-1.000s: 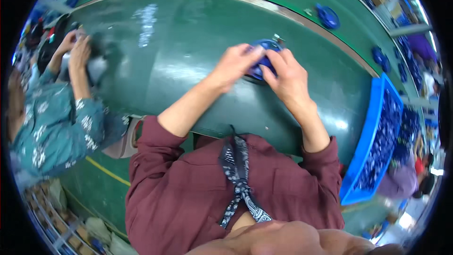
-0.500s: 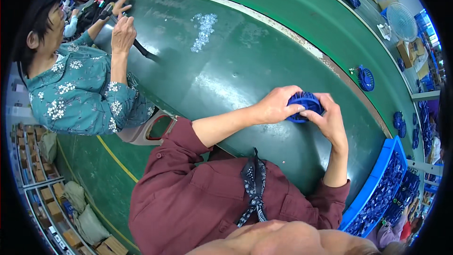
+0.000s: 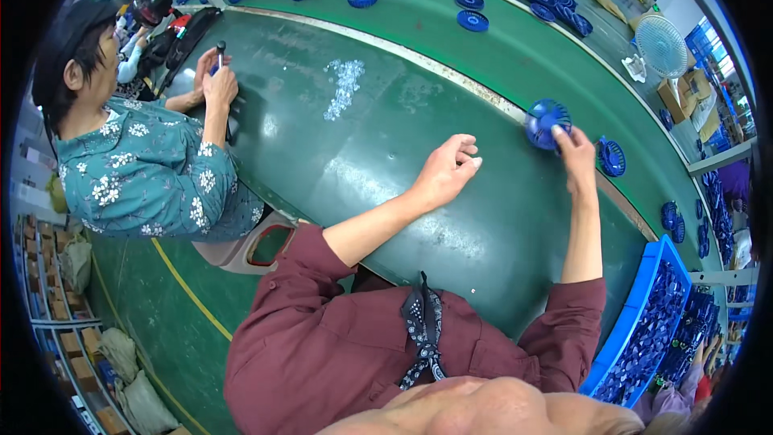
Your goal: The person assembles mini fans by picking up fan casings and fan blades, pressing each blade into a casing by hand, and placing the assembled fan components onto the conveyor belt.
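Observation:
My right hand [image 3: 576,155] grips the lower edge of a round blue fan guard [image 3: 547,122], thumb on its face. It holds the guard, tilted and slightly blurred, over the pale edging strip between the green worktable [image 3: 386,193] and the conveyor belt. My left hand [image 3: 448,171] hovers above the middle of the table, fingers loosely bent and thumb apart from them, with nothing visible in it. To the right of the held guard, another blue fan guard [image 3: 611,158] rests on the belt.
Blue round parts [image 3: 472,21] lie along the green conveyor belt [image 3: 515,64]. A heap of small clear pieces [image 3: 344,89] sits on the table. At the right stands a blue tray [image 3: 644,314] of dark blue parts. A co-worker [image 3: 145,161] at the left handles a dark tool.
My right hand has carried the fan guard away from me toward the belt. My left hand has let go of it and drawn back left. The co-worker's hands have moved together.

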{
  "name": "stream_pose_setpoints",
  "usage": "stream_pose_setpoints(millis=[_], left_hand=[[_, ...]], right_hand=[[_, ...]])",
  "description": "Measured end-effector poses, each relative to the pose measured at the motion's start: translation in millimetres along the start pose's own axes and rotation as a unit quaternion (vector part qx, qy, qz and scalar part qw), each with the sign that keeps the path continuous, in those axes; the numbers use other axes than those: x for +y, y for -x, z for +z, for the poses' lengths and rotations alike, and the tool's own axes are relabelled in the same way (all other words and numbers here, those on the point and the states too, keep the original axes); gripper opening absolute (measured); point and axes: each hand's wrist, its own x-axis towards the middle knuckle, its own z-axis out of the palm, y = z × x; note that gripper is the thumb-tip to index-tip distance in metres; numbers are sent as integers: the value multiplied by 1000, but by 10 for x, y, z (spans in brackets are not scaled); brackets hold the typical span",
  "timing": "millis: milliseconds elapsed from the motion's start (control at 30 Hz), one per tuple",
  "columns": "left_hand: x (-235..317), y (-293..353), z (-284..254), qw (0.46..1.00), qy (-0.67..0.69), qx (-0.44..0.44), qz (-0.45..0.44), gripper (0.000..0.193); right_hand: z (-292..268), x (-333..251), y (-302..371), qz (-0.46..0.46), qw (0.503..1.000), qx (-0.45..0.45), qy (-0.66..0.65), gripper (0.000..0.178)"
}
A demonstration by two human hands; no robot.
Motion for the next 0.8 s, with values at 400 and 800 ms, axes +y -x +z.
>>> stream_pose_setpoints(millis=[400,800], left_hand=[[-287,-1960,-1243,722,-639,25,266,42],[-1512,-3893,-3067,618,-765,132,122,31]], right_hand=[[-1394,738,1230,27,922,185,338,36],[-2050,710,2138,52,840,377,388,18]])
